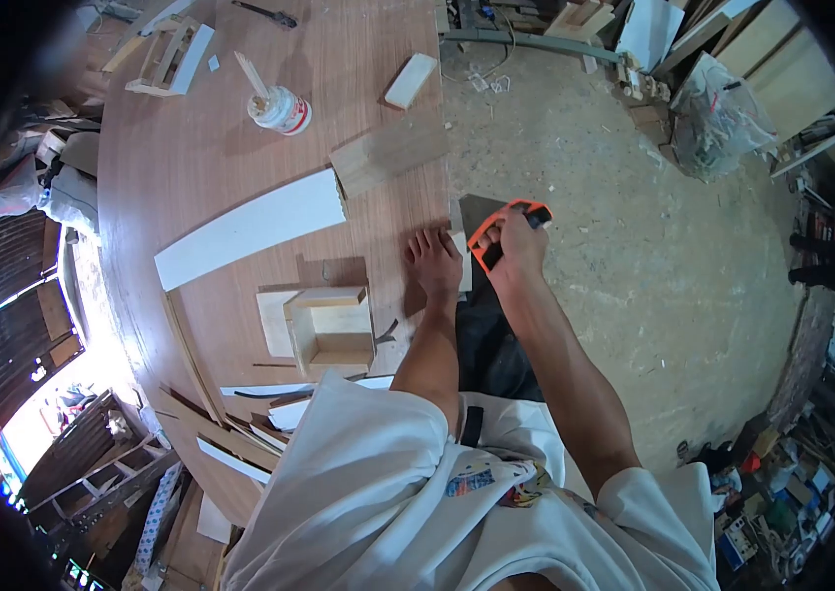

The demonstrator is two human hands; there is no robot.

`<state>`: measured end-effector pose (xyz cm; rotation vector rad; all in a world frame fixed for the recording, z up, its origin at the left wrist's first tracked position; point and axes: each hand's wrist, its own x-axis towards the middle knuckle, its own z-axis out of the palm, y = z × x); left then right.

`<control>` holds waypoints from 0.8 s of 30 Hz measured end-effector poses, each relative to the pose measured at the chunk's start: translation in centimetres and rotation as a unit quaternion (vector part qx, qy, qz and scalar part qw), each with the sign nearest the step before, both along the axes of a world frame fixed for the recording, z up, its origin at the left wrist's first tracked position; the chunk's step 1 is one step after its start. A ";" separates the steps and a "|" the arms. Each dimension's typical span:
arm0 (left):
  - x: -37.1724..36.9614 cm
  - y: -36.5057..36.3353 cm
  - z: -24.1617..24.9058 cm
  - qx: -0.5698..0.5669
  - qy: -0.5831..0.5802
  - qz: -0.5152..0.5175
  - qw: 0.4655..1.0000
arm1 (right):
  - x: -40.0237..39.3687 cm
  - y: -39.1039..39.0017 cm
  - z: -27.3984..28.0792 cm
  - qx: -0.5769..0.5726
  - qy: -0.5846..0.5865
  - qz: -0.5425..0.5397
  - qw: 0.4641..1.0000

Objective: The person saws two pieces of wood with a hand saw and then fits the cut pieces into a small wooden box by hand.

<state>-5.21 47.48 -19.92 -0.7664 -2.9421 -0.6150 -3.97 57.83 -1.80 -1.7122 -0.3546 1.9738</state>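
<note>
My right hand (514, 248) is wrapped round the orange and black handle of a handsaw (486, 234), just off the table's right edge. Its grey blade shows only in part beyond the handle. At that same edge my left hand (434, 261) lies palm down with its fingers apart. A pale piece of board (463, 271) sticks out beside it, over the edge; how far it reaches under the hand is hidden. Left of my left hand stands a small open wooden box (339, 330). A long white board (250, 229) lies farther up the table.
On the brown table (358, 59) are a white jar (285, 111) with a stick in it, a small wood block (411, 81), a thin brown board (390, 154), a brush (265, 14) and a small wooden frame (171, 61). Wood strips (225, 433) lie near my body. A plastic bag (718, 118) sits right.
</note>
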 end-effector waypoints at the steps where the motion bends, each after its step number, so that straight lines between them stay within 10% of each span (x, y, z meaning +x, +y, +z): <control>1: 0.0 0.1 0.3 0.005 -0.020 -0.007 1.000 | -0.1 -0.3 -1.7 0.027 -0.017 0.008 0.999; 12: -0.2 0.2 1.3 0.013 -0.063 0.005 0.998 | 8.7 7.1 -2.0 0.036 0.147 -0.059 0.987; 17: -0.3 0.2 1.0 0.019 -0.088 0.007 0.996 | 16.5 5.5 -2.1 0.182 -0.116 0.266 0.939; 24: -0.4 -0.2 3.1 0.042 -0.112 -0.037 0.992 | 27.9 3.1 -6.5 0.224 -0.276 0.284 0.890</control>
